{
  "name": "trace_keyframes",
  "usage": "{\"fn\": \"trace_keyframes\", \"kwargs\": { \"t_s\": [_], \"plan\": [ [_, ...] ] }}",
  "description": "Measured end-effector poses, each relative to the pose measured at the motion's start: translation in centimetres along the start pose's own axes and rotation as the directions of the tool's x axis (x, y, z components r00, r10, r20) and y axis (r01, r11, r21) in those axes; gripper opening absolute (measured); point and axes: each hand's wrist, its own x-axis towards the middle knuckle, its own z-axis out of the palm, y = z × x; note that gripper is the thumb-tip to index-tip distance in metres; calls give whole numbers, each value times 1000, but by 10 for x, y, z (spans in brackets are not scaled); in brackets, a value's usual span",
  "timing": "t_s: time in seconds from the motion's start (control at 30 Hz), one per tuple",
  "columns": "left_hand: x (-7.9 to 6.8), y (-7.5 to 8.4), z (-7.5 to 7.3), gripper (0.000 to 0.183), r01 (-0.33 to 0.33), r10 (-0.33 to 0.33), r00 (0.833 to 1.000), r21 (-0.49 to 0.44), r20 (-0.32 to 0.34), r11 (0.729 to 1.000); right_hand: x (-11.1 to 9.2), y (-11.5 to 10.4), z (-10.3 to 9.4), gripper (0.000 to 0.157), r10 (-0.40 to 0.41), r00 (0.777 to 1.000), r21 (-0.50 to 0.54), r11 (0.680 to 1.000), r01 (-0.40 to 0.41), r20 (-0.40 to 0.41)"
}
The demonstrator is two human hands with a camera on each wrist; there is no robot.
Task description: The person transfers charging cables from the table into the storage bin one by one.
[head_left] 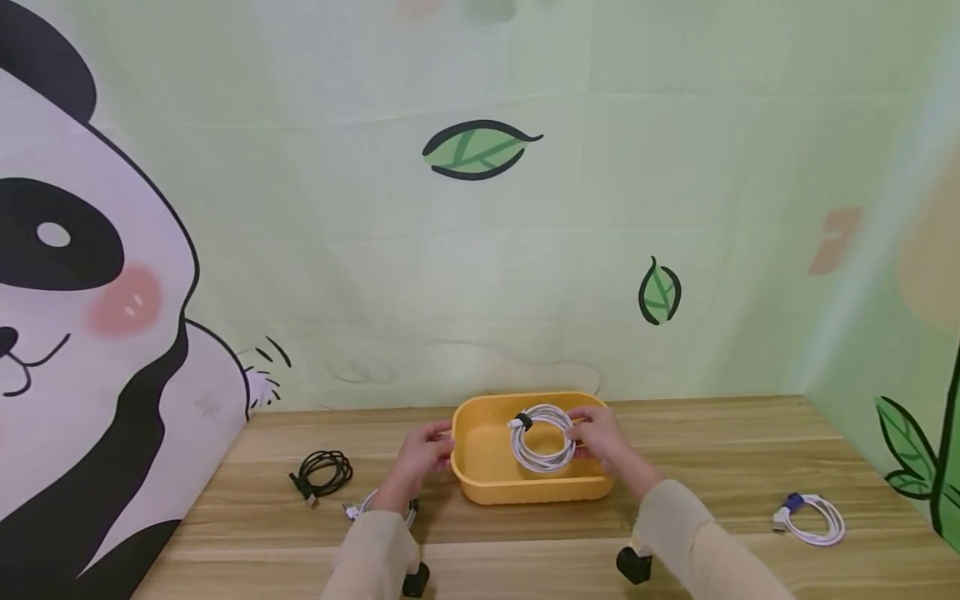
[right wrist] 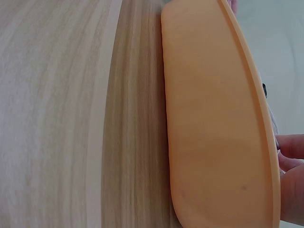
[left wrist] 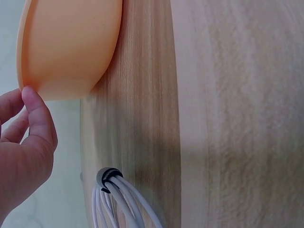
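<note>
A yellow plastic basin (head_left: 525, 493) stands on the wooden table near the wall. My left hand (head_left: 422, 457) pinches its left rim; in the left wrist view the thumb (left wrist: 35, 109) lies against the basin wall (left wrist: 71, 47). Over the basin's opening, my right hand (head_left: 600, 435) holds a coiled white cable (head_left: 542, 467) by its right side. A black strap ties that coil at its upper left. From the right wrist, the basin's long front wall (right wrist: 213, 118) hides most of the cable, and only some fingers (right wrist: 290, 145) show past the rim.
To the left lies a coiled black cable (head_left: 322, 456). Another white cable with a black strap (left wrist: 110, 175) sits by the left forearm, partly covered by it. A white cable with a blue strap (head_left: 792, 502) lies far right. A printed cloth wall (head_left: 360, 250) rises behind the table.
</note>
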Motion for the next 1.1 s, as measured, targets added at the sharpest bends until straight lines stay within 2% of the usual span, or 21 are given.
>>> {"fn": "trace_keyframes", "kwargs": {
  "t_s": [0.2,1.1],
  "plan": [
    [0,0,1,36,-9,9,1000,12,-16,1000,2,2,9,31,8,1000,13,1000,-7,-12],
    [-4,3,1,36,2,-2,1000,18,-9,1000,8,7,36,30,82,994,20,997,-80,-79]
  ]
}}
